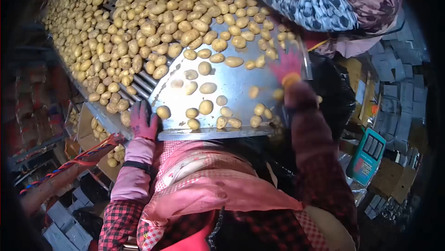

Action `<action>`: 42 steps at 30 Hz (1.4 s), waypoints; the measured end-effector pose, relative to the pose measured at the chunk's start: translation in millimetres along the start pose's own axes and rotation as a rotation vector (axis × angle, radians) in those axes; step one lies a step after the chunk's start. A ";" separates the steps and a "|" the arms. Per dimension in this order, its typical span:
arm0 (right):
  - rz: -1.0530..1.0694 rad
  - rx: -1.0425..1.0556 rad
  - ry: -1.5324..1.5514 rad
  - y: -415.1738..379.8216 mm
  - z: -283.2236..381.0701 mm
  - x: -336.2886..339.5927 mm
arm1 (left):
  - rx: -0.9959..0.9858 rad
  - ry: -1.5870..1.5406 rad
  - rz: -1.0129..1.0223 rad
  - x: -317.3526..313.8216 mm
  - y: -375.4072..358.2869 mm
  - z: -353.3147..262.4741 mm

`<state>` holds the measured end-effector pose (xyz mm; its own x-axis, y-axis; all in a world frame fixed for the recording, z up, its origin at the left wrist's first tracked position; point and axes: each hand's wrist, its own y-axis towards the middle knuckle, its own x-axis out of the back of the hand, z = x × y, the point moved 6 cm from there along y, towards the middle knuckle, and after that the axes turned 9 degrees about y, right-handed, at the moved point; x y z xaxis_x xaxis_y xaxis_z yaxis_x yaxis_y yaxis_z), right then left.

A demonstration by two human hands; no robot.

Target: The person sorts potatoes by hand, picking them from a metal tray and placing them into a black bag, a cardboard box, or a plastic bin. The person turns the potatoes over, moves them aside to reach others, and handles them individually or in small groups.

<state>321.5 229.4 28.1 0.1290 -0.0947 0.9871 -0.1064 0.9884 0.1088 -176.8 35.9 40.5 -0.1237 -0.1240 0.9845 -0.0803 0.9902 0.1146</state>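
A large heap of potatoes (167, 15) covers the far part of a metal sorting table (178, 98), and loose potatoes lie scattered over its bare near sheet. My left hand (143, 121), in a pink glove with dark fingertips, rests at the near left corner with its fingers stretched out. One potato (163, 112) lies just beside it. At the right side of the sheet, my right hand (288, 63) is smeared by motion, its gloved fingers spread over the surface near several potatoes. Nothing shows in its grasp.
Another person's patterned sleeve (301, 8) reaches over the far right edge. A black plastic bag (331, 91) hangs at the right side. Beyond it lie a teal device with a keypad (368, 155) and cardboard boxes (394, 177). Dark rollers (144, 83) show between potatoes.
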 end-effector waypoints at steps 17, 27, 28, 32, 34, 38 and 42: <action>0.337 0.001 0.297 -33.4 -21.4 -23.3 | -0.258 -0.585 0.564 -33.5 42.7 -161.8; 0.182 0.033 -0.035 -37.6 -16.5 -58.7 | 0.101 -0.463 0.599 -14.5 21.2 -47.4; 0.319 -0.005 0.049 -67.2 -3.6 -31.2 | 0.126 -0.424 0.686 -16.2 13.1 -41.4; 0.088 0.014 0.550 -157.1 -38.6 -8.2 | 0.063 -0.524 0.864 -40.1 -9.3 -62.5; -0.010 0.012 0.450 -171.0 -48.4 5.9 | 0.032 -0.554 0.901 -42.5 -9.2 -95.4; 0.142 0.027 0.313 -169.0 0.4 26.3 | 0.031 -0.628 0.879 -34.0 1.0 -130.9; 0.440 0.038 0.165 -170.3 2.2 -9.6 | 0.050 -0.602 0.753 -32.7 7.4 -94.5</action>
<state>336.3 61.7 0.3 0.2179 0.3554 0.9089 -0.2215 0.9250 -0.3086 -79.8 53.4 21.6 -0.6451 0.5165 0.5630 0.1872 0.8213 -0.5389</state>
